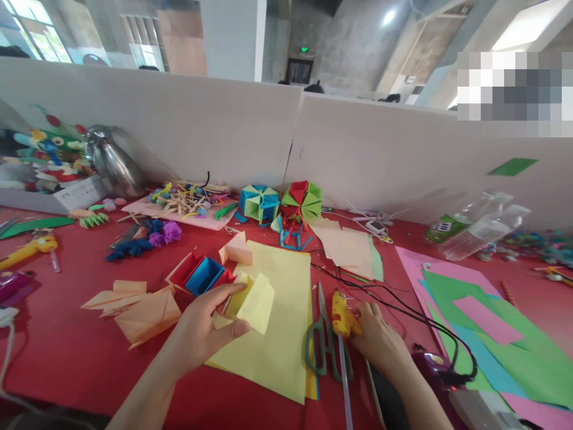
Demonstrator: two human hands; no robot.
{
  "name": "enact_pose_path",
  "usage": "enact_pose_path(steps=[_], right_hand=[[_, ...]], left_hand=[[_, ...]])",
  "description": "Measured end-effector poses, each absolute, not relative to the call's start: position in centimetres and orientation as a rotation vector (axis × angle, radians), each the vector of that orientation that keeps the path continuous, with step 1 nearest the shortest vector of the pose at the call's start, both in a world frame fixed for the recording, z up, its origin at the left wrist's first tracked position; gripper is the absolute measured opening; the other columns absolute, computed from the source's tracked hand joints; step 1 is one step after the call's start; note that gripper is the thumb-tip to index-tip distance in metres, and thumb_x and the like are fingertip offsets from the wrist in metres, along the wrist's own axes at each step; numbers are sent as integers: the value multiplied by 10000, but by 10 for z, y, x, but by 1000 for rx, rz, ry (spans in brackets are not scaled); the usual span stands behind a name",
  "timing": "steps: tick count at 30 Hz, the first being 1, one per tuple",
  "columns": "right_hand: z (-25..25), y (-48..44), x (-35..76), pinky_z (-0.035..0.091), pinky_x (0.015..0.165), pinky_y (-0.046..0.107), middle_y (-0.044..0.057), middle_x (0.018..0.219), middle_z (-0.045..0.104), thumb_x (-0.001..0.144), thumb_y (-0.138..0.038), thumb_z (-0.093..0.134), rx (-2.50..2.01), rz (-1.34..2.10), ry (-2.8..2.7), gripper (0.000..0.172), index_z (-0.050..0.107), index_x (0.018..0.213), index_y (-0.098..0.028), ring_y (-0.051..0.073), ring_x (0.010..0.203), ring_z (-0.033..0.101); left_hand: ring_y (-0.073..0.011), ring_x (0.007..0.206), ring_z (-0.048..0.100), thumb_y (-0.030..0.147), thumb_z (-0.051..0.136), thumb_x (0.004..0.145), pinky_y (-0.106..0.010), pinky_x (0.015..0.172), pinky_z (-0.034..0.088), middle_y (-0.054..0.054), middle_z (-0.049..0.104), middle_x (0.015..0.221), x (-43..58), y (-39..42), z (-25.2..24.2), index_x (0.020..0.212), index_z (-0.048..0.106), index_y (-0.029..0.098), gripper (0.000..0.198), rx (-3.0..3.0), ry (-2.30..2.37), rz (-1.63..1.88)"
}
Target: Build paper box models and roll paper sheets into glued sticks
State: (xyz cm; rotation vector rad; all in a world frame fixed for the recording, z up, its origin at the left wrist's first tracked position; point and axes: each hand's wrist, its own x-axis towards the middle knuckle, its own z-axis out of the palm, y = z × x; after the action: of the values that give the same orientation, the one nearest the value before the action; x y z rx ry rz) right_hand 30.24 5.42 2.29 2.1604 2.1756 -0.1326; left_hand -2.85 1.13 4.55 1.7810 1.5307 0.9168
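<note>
My left hand [203,328] pinches a folded yellow paper piece [258,303] between thumb and fingers. It is held over a stack of yellow paper sheets [286,358]. My right hand [380,337] has its fingers closed round the handle of a yellow hot glue gun [341,315], whose nozzle points away from me. A clear glue stick [344,382] sticks out of its back end. Green-handled scissors [317,343] lie between the stack and the gun. Red and blue folded paper boxes [203,276] sit just beyond my left hand.
Peach folded papers [147,313] lie at the left. Paper wheel shapes [302,201] stand by the partition [215,119]. Black cables [380,292] cross the red table toward a purple device [432,361]. Coloured sheets [528,358] and plastic bottles [486,230] are at the right; a metal jug [114,164] stands back left.
</note>
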Motion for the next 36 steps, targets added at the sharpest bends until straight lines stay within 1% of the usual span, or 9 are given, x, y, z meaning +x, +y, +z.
enact_pose_path(steps=[3, 6, 10, 18, 21, 24, 26, 32, 36], right_hand=[[34, 51, 300, 432, 668, 340, 128, 1107, 551, 684, -177, 506, 2085, -155, 2273, 458, 483, 1141, -158, 269, 897, 601], [57, 54, 283, 426, 803, 422, 123, 1136, 561, 711, -212, 530, 2070, -3, 2421, 409, 541, 1118, -171, 310, 1043, 525], [85, 88, 229, 425, 854, 380, 90, 1096, 604, 818, -267, 491, 1875, -134, 2861, 288, 582, 1076, -175, 250, 1031, 536], [76, 192, 92, 401, 883, 284, 58, 1214, 563, 834, -323, 502, 1248, -282, 3178, 351, 553, 1160, -203, 176, 1097, 505], [65, 210, 67, 409, 848, 328, 64, 1139, 613, 733, -363, 607, 1115, -242, 3133, 325, 644, 1018, -212, 234, 1069, 513], [63, 213, 66, 426, 765, 317, 69, 887, 687, 634, -249, 664, 1061, -198, 3097, 127, 695, 744, -194, 246, 934, 569], [69, 205, 77, 415, 767, 303, 65, 823, 684, 640, -175, 622, 1073, -145, 3127, 83, 683, 696, -183, 225, 896, 573], [101, 140, 157, 332, 904, 352, 71, 848, 657, 769, -150, 479, 1334, 127, 3282, 193, 638, 879, -150, 203, 937, 512], [102, 87, 205, 322, 934, 383, 22, 775, 658, 803, -140, 479, 1439, 668, 3410, 249, 606, 1007, -207, 173, 819, 545]], left_hand=[[-234, 1116, 520, 469, 614, 726, -331, 918, 435, -41, 552, 1237, -28, 11, 47, 1201, 485, 250, 539, 1780, 1512, 914], [-243, 1119, 515, 474, 612, 725, -349, 925, 428, -54, 553, 1236, -28, 11, 47, 1197, 494, 239, 540, 1797, 1502, 900], [-253, 1109, 520, 490, 608, 720, -370, 930, 420, -69, 563, 1220, -26, 10, 46, 1187, 505, 219, 550, 1810, 1506, 886], [-260, 1124, 507, 508, 622, 699, -379, 939, 413, -81, 558, 1227, -27, 1, 47, 1190, 509, 214, 584, 1820, 1491, 861], [-263, 1131, 501, 506, 628, 695, -393, 952, 402, -86, 551, 1235, -29, -1, 46, 1194, 507, 217, 589, 1802, 1505, 862], [-271, 1135, 497, 499, 633, 692, -410, 952, 401, -91, 552, 1233, -33, -1, 47, 1185, 515, 220, 579, 1793, 1510, 876], [-276, 1131, 501, 492, 632, 694, -418, 945, 408, -96, 553, 1230, -36, -1, 47, 1183, 516, 218, 573, 1779, 1514, 894], [-266, 1112, 525, 447, 611, 733, -393, 925, 439, -100, 568, 1216, -36, 3, 44, 1188, 507, 196, 530, 1687, 1545, 992], [-264, 1109, 530, 441, 617, 732, -385, 932, 438, -99, 559, 1228, -25, 5, 43, 1188, 503, 188, 534, 1659, 1540, 1072]])
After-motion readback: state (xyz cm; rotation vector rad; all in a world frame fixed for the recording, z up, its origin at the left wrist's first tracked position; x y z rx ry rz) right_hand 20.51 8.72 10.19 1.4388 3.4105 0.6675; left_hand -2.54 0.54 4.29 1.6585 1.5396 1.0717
